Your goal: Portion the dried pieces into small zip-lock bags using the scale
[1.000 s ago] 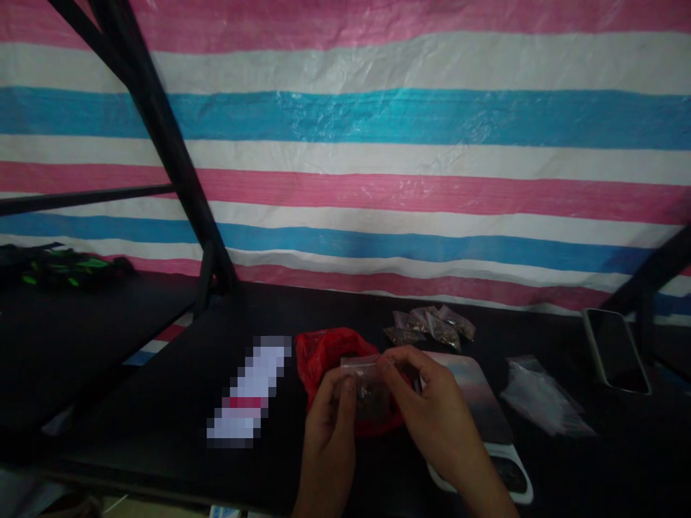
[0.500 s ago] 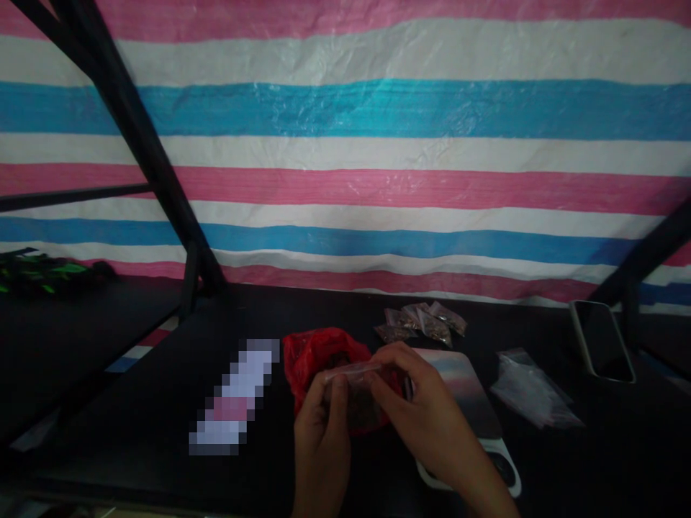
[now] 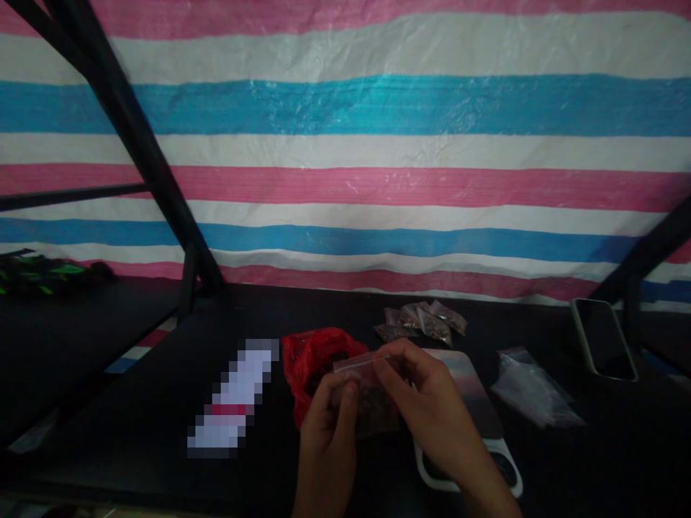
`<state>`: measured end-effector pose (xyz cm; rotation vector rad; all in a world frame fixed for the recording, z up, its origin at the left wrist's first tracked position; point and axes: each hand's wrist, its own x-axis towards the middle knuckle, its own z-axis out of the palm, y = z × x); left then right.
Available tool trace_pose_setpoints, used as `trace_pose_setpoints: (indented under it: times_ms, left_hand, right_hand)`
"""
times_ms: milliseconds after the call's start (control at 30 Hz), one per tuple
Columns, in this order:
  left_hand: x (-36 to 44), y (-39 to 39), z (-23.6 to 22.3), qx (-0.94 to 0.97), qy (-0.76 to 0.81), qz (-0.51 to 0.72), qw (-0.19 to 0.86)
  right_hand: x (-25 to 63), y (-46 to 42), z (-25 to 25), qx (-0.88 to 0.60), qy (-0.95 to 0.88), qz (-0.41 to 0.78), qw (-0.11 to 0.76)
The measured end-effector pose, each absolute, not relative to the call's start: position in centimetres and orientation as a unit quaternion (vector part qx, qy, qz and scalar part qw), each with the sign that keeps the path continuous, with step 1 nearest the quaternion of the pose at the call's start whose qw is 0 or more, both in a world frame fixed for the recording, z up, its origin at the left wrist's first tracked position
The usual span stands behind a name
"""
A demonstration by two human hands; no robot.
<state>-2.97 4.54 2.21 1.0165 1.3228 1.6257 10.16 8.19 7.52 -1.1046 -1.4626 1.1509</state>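
A small clear zip bag (image 3: 372, 410) with brownish contents hangs between my two hands. My left hand (image 3: 332, 421) pinches its left side, thumb toward me. At the upper right corner, my right hand (image 3: 424, 396) grips the bag's top edge between thumb and fingers. Just behind them lies an open red plastic bag (image 3: 307, 360) with dark contents, partly covered by my left hand. A white kitchen scale (image 3: 467, 392) with a shiny plate sits under and beyond my right hand, which hides part of it.
Several filled zip bags (image 3: 424, 321) lie in a pile at the back. To the right are a stack of clear bags (image 3: 534, 388) and a phone (image 3: 604, 339). A blurred-out strip (image 3: 232, 399) lies left. Black frame posts (image 3: 134, 144) stand before a striped sheet (image 3: 378, 151).
Both hands have shifted slightly right with the zip bag, showing more of the red bag. The zip bag's top edge now slants up toward my right hand.
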Motion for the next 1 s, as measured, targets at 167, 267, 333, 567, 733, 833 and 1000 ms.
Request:
trace_pose_setpoints:
  times_ms: [167, 267, 333, 567, 733, 833, 1000]
  left_hand:
    - [-3.2, 4.6, 2.1, 0.431, 0.514, 0.623, 0.404]
    - [-3.4, 4.7, 1.7, 0.440, 0.522, 0.616, 0.393]
    - [-3.4, 4.7, 1.6, 0.434, 0.517, 0.624, 0.394]
    - [-2.2, 4.7, 2.1, 0.439, 0.479, 0.616, 0.445]
    - [-2.1, 4.7, 1.8, 0.433, 0.493, 0.595, 0.464]
    - [-2.6, 4.6, 2.1, 0.459, 0.497, 0.594, 0.435]
    - [-3.5, 4.2, 2.6, 0.483, 0.509, 0.609, 0.369]
  right_hand:
    - [10.2, 8.5, 7.3, -0.433, -0.541, 0.522, 0.498]
    - [10.3, 8.6, 7.2, -0.422, -0.534, 0.527, 0.508]
    - [10.3, 8.6, 7.2, -0.418, -0.537, 0.530, 0.506]
    - [10.6, 8.4, 7.3, -0.432, -0.541, 0.524, 0.496]
    - [10.7, 8.3, 7.3, -0.449, -0.529, 0.510, 0.509]
    - [10.7, 8.0, 7.2, -0.443, -0.558, 0.510, 0.482]
    - [10.7, 7.5, 7.2, -0.438, -0.623, 0.493, 0.420]
